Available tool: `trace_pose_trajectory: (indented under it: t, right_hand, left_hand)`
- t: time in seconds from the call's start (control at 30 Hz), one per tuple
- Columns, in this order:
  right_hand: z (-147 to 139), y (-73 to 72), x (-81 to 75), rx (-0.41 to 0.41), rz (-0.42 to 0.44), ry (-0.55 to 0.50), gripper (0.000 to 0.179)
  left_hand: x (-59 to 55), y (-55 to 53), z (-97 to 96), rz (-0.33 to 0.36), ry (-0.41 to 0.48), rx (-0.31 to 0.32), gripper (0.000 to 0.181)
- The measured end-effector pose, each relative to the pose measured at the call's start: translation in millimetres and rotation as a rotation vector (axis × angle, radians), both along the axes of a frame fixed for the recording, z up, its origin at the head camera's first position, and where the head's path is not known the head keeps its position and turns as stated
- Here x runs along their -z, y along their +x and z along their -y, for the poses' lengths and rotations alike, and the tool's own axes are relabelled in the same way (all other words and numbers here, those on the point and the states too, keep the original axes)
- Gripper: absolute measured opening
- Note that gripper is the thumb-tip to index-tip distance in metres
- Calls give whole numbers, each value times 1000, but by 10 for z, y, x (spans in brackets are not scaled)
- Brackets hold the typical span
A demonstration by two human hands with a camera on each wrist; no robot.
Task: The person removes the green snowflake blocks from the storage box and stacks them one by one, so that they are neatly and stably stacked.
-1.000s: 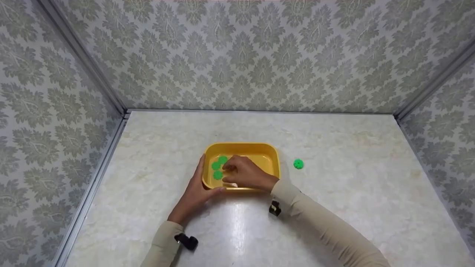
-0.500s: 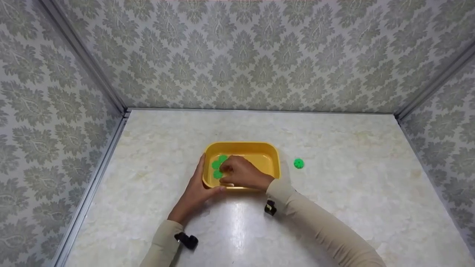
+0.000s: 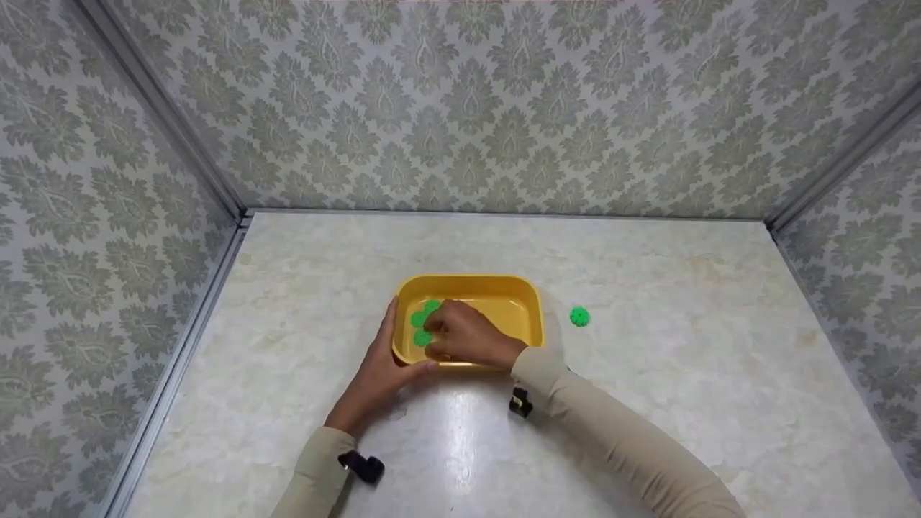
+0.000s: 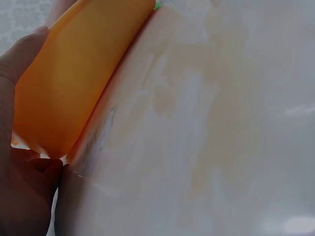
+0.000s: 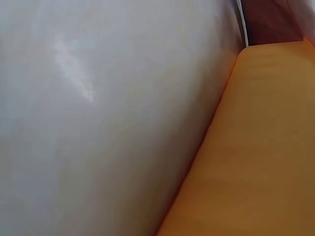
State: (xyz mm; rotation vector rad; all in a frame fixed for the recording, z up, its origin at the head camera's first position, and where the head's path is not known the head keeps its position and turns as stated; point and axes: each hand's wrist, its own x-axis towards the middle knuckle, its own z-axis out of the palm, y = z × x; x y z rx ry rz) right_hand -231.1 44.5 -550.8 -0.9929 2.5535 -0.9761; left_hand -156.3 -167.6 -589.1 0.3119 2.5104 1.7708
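A yellow rectangular tray (image 3: 519, 316) stands on the table, with several small green notched discs (image 3: 422, 338) inside its left end. My left hand (image 3: 381, 374) holds the tray's left near corner, fingers along the left side and thumb at the near edge. The left wrist view shows that grip against the tray's outer wall (image 4: 74, 73). Reaching over the near rim, my right hand (image 3: 468, 334) has bent fingers beside the discs; whether it pinches one is hidden. The right wrist view mostly catches the tray wall (image 5: 261, 147), without the right fingertips.
One more green disc (image 3: 579, 316) lies on the table to the right of the tray. The pale marbled tabletop (image 3: 669, 374) is bounded by patterned panels at the back and both sides. Black wrist straps (image 3: 363, 467) sit over beige sleeves.
My right hand has shifted slightly left inside the tray, closer over the green discs. The left hand keeps its hold on the tray, and the disc outside stays put.
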Motion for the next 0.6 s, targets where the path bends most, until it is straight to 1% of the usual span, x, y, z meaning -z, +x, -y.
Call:
trace_pose_trajectory:
  t: [0.3, 0.47, 0.6]
  right_hand:
    - [39, 22, -44, -5, 7, 38, 28]
    - [65, 26, -63, -21, -14, 43, 26]
    - [71, 20, -44, -16, -26, 50, 22]
  left_hand:
    - [6, -5, 0, -5, -3, -4, 128]
    - [-2, -3, 3, -9, -6, -5, 127]
    - [-3, -1, 0, -10, -16, -7, 127]
